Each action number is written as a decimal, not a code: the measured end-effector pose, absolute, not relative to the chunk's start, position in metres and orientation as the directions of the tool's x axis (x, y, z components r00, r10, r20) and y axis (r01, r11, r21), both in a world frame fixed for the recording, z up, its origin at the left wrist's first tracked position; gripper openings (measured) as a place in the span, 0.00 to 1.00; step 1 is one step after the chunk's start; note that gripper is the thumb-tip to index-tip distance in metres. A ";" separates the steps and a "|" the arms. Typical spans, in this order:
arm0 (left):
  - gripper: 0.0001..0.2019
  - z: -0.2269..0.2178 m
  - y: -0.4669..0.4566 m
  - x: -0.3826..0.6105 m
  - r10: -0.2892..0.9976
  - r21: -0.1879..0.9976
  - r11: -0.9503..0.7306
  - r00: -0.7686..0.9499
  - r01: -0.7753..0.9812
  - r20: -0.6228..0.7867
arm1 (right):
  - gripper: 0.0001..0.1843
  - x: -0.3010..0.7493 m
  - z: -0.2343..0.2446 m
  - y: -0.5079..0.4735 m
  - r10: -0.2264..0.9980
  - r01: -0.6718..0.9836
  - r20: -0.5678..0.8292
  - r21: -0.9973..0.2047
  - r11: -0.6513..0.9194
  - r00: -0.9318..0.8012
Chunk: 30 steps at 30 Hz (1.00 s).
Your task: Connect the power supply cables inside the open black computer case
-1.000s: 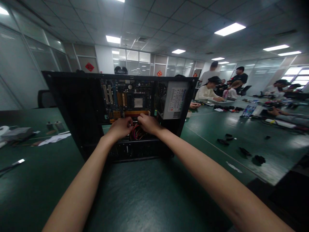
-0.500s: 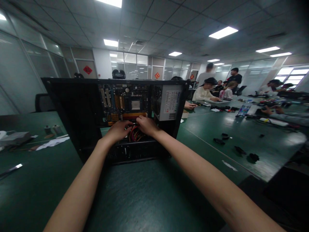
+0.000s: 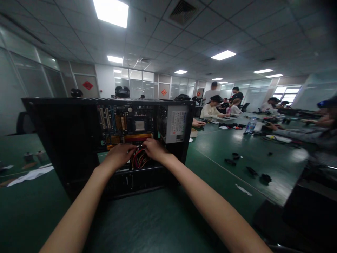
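A black computer case (image 3: 59, 147) stands open toward me, with its motherboard (image 3: 129, 117) and a silver power supply (image 3: 175, 124) showing inside. Below the board hangs a bundle of red, yellow and black power cables (image 3: 139, 159). My left hand (image 3: 119, 154) reaches in from the left, its fingers curled and closed at the top of the bundle. From the right, my right hand (image 3: 155, 150) pinches at the same cables, close to the left fingertips. Exactly which strands or plug lie between the fingertips is too small to see.
The case rests on a green table (image 3: 210, 168). To the right lie small black parts (image 3: 251, 171), a strip of paper (image 3: 243, 189) and a water bottle (image 3: 250, 125). Paper (image 3: 31, 174) and small metal cylinders (image 3: 39, 155) are at left. Several people sit around the tables.
The view has tilted up and turned slightly right, so the case and hands sit lower and further left. Both hands stay at the cables with little visible movement.
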<state>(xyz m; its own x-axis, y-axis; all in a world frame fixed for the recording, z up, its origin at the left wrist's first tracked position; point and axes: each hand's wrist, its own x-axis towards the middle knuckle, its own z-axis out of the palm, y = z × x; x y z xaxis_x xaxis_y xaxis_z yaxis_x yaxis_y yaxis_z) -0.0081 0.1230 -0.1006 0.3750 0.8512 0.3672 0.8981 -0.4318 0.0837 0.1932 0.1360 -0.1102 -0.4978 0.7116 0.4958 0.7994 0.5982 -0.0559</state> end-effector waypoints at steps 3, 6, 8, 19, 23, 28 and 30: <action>0.19 -0.097 0.120 -0.004 0.856 0.053 -0.416 0.371 0.908 0.360 | 0.14 0.192 -0.106 0.135 0.739 0.815 0.463 -0.061 0.577 -0.489; 0.18 -0.096 0.119 -0.001 0.850 0.025 -0.416 0.379 0.909 0.367 | 0.15 0.192 -0.103 0.133 0.766 0.833 0.438 -0.066 0.549 -0.471; 0.17 -0.095 0.121 0.000 0.838 0.015 -0.426 0.389 0.904 0.382 | 0.16 0.192 -0.102 0.131 0.777 0.838 0.421 -0.067 0.542 -0.469; 0.15 -0.092 0.126 0.005 0.847 -0.044 -0.396 0.383 0.917 0.368 | 0.16 0.188 -0.091 0.117 0.840 0.885 0.369 -0.085 0.458 -0.399; 0.15 -0.092 0.127 0.005 0.842 -0.042 -0.389 0.374 0.920 0.388 | 0.16 0.189 -0.092 0.117 0.846 0.900 0.394 -0.096 0.426 -0.359; 0.15 -0.091 0.125 0.007 0.855 -0.055 -0.339 0.332 0.939 0.399 | 0.17 0.189 -0.093 0.119 0.850 0.910 0.404 -0.090 0.405 -0.339; 0.16 -0.091 0.124 0.008 0.860 -0.058 -0.320 0.316 0.946 0.401 | 0.17 0.189 -0.092 0.119 0.851 0.909 0.402 -0.094 0.406 -0.338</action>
<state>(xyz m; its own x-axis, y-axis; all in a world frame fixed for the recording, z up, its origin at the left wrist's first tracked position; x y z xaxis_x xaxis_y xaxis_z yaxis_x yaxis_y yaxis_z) 0.0078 0.1241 -0.0909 0.3157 0.8601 0.4006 0.9456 -0.3200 -0.0582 0.1889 0.1193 -0.0924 -0.3382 0.8509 0.4020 0.9090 0.4059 -0.0944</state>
